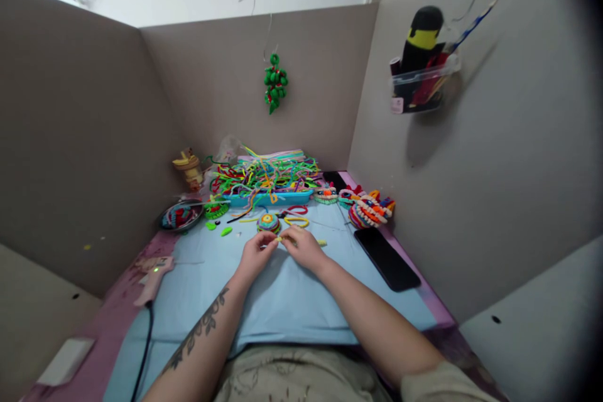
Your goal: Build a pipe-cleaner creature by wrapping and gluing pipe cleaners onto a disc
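Note:
My left hand (pixel 259 252) and my right hand (pixel 301 245) meet over the middle of the blue cloth (pixel 282 308). Both pinch a short, fuzzy yellow pipe cleaner (pixel 279 239) between thumbs and fingertips. A pale yellow piece (pixel 322 242) shows just beyond my right hand; whether it belongs to the same strand I cannot tell. Right behind my fingertips sits a round, multicoloured coiled pipe-cleaner piece (pixel 268 222). Scissors with red and yellow handles (pixel 296 222) lie behind my right hand. Small bright green pieces (pixel 227 232) rest to the left.
A blue tray (pixel 268 199) heaped with pipe cleaners stands at the back. Left are a glue gun (pixel 157 273) with a lit green light and a round dish (pixel 181 216). Right are a black phone (pixel 386 259) and colourful coiled figures (pixel 370 208). Grey partitions (pixel 306 69) enclose the table.

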The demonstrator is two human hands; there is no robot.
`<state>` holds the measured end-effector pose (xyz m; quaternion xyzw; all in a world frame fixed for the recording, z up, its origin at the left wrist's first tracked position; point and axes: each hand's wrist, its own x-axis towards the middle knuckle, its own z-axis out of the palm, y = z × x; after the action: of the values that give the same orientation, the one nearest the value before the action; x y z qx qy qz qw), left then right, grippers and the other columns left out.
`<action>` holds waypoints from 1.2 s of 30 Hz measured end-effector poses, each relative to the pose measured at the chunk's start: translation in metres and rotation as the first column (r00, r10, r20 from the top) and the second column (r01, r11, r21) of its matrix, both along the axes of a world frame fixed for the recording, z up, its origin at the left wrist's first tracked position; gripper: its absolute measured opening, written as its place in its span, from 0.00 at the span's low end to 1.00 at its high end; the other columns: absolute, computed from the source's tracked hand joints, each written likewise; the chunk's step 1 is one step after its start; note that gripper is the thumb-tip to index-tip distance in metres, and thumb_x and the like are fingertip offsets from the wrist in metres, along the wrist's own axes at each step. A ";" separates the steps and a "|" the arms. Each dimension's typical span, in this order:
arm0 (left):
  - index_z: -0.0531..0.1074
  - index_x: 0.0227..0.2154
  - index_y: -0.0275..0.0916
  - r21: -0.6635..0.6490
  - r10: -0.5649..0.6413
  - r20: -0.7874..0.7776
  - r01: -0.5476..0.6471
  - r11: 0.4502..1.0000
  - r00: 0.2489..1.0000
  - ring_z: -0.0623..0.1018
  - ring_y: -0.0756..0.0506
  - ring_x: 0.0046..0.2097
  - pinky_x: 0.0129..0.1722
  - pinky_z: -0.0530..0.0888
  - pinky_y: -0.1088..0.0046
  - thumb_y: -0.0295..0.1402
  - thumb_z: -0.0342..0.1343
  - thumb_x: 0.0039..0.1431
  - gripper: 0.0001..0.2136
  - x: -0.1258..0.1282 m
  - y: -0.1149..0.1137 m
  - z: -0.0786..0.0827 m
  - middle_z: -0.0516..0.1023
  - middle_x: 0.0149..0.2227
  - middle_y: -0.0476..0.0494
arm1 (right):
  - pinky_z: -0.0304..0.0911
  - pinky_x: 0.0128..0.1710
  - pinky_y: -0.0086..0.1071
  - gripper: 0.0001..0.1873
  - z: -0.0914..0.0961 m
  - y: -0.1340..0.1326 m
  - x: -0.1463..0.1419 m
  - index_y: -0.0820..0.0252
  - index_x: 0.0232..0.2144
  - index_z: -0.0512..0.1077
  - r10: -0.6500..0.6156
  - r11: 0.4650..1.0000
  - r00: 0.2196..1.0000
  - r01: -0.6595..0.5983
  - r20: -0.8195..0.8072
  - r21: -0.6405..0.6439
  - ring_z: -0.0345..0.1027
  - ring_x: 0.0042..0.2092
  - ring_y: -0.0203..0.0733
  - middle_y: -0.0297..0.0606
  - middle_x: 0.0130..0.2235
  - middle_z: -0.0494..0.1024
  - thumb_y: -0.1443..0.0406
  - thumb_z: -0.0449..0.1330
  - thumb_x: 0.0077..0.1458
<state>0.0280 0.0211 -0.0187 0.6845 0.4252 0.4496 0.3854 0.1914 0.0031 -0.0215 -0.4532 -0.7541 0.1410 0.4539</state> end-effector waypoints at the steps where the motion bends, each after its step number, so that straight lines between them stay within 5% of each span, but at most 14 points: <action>1: 0.72 0.29 0.36 -0.042 -0.016 0.029 0.018 0.999 0.999 0.73 0.49 0.30 0.29 0.70 0.75 0.38 0.59 0.47 0.10 -0.001 0.001 -0.001 0.75 0.28 0.46 | 0.58 0.37 0.30 0.05 0.000 0.000 0.000 0.58 0.32 0.71 0.002 1.000 1.000 -0.002 0.003 0.004 0.64 0.37 0.38 0.35 0.32 0.71 0.69 0.54 0.55; 7: 0.71 0.30 0.35 -0.228 0.023 0.189 0.021 0.974 0.982 0.72 0.50 0.26 0.29 0.69 0.75 0.41 0.60 0.44 0.14 -0.002 0.005 -0.005 0.74 0.23 0.49 | 0.58 0.39 0.32 0.05 -0.001 0.002 0.003 0.58 0.32 0.70 -0.028 0.999 1.000 0.028 0.003 0.015 0.63 0.39 0.39 0.36 0.34 0.70 0.70 0.54 0.54; 18: 0.72 0.30 0.35 -0.116 -0.007 0.090 0.018 0.993 0.996 0.72 0.50 0.28 0.28 0.68 0.76 0.39 0.60 0.46 0.12 0.001 0.000 0.000 0.75 0.26 0.47 | 0.59 0.38 0.31 0.07 0.000 -0.002 -0.003 0.57 0.36 0.69 -0.009 1.000 1.000 0.009 0.018 -0.022 0.64 0.38 0.39 0.36 0.35 0.71 0.69 0.55 0.53; 27: 0.70 0.32 0.35 -0.328 0.054 0.238 0.028 0.944 0.970 0.70 0.51 0.26 0.25 0.67 0.77 0.43 0.62 0.41 0.18 -0.003 0.002 0.006 0.72 0.24 0.50 | 0.59 0.39 0.31 0.07 -0.004 -0.002 -0.009 0.58 0.33 0.71 -0.063 0.998 0.998 0.063 0.028 0.016 0.65 0.38 0.40 0.36 0.34 0.72 0.70 0.54 0.54; 31: 0.69 0.29 0.36 -0.243 0.176 0.291 -0.106 0.964 0.940 0.68 0.52 0.27 0.22 0.64 0.78 0.50 0.59 0.42 0.20 -0.016 0.005 0.016 0.69 0.26 0.49 | 0.59 0.39 0.32 0.07 -0.004 -0.001 -0.006 0.57 0.34 0.70 -0.093 0.996 0.996 0.093 -0.001 0.002 0.65 0.38 0.41 0.37 0.34 0.73 0.70 0.54 0.53; 36: 0.56 0.15 0.39 0.056 -0.123 0.428 0.110 0.992 0.895 0.62 0.52 0.23 0.23 0.62 0.73 0.65 0.54 0.29 0.31 -0.032 0.003 0.023 0.60 0.19 0.51 | 0.59 0.40 0.33 0.07 -0.007 -0.001 -0.006 0.58 0.33 0.70 -0.083 0.997 0.996 0.083 -0.036 -0.005 0.65 0.39 0.41 0.37 0.34 0.73 0.70 0.54 0.52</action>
<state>-0.0037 0.0241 0.0038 0.5983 0.2808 0.5723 0.4855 0.1849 0.0021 -0.0283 -0.4824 -0.7261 0.1314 0.4720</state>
